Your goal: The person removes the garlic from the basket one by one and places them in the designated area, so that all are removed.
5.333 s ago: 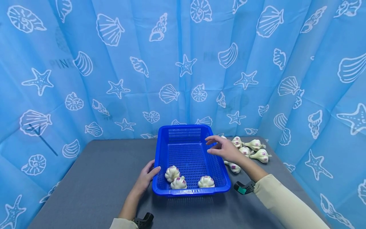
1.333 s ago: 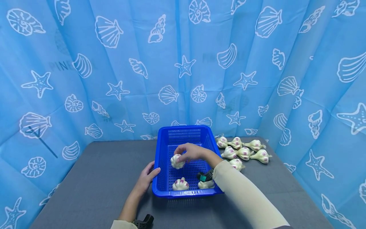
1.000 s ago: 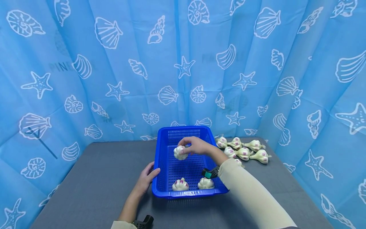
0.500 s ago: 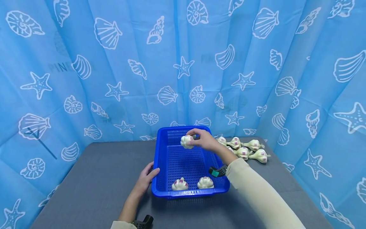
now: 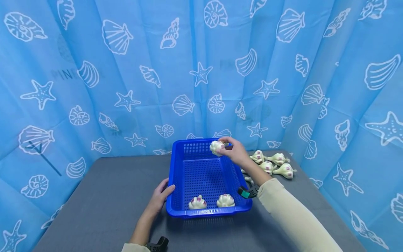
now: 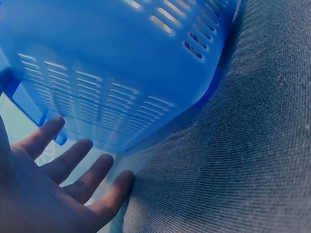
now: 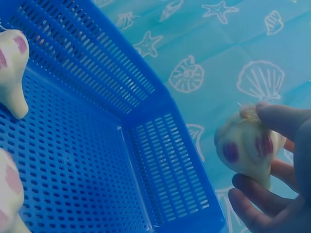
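My right hand (image 5: 235, 152) pinches a garlic bulb (image 5: 217, 148) above the far right corner of the blue basket (image 5: 209, 211). In the right wrist view the held garlic bulb (image 7: 248, 145) has its stem downward between thumb and fingers. My left hand (image 5: 158, 198) is at the basket's left side, thumb at the rim. The left wrist view shows the left hand's fingers (image 6: 92, 182) spread and fairly straight beside the outer wall; its thumb is hidden there. Two garlic bulbs, one on the left (image 5: 197, 202) and one on the right (image 5: 225, 201), lie at the basket's near end.
Several more garlic bulbs (image 5: 278, 159) lie on the grey tabletop (image 5: 126, 182) right of the basket, partly hidden by the right arm. A blue curtain with white shells (image 5: 201, 87) hangs behind and at both sides.
My right hand was empty at first, then took the left garlic bulb from inside the basket. It has raised that bulb away and rightward to the far rim. The left hand has stayed in place.
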`<state>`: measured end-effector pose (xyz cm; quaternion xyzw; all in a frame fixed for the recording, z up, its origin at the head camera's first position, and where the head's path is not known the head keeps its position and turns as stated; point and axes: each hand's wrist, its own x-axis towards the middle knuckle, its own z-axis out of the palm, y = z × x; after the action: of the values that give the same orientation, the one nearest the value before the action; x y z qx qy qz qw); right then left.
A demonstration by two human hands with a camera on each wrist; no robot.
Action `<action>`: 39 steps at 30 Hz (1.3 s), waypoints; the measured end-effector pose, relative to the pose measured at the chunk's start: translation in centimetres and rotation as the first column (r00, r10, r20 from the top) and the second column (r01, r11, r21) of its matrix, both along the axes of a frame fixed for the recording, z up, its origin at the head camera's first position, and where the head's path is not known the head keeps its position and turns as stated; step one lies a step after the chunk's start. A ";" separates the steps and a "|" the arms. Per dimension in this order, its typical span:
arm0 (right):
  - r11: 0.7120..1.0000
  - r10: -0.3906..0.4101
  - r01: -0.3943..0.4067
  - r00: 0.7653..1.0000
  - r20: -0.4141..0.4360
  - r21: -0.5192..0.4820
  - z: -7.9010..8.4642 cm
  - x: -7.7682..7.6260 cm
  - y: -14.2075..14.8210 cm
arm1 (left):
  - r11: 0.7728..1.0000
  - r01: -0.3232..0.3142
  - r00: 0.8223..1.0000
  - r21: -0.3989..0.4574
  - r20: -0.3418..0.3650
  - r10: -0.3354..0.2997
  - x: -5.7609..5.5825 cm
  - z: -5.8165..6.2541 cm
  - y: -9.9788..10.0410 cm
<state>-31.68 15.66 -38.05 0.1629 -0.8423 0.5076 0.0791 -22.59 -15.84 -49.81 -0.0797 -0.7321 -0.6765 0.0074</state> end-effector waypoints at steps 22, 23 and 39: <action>0.955 -0.240 0.243 0.970 0.041 -0.167 -1.1 1.3 5.0 | 1.000 -0.005 1.000 -0.004 -0.008 0.005 0.1 0.1 0.0; 0.954 -0.247 0.251 0.968 0.045 -0.166 -1.2 1.4 5.2 | 1.000 -0.005 1.000 -0.004 -0.007 0.005 0.1 0.1 0.0; 0.923 -0.331 0.339 0.941 0.074 -0.181 -3.1 3.2 8.9 | 1.000 -0.005 1.000 -0.012 -0.020 0.004 -0.1 -0.2 -0.2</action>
<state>-28.47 24.59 -41.20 -0.0026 -0.8066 0.5684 0.1621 -22.71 -15.99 -49.96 -0.0849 -0.7363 -0.6711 0.0158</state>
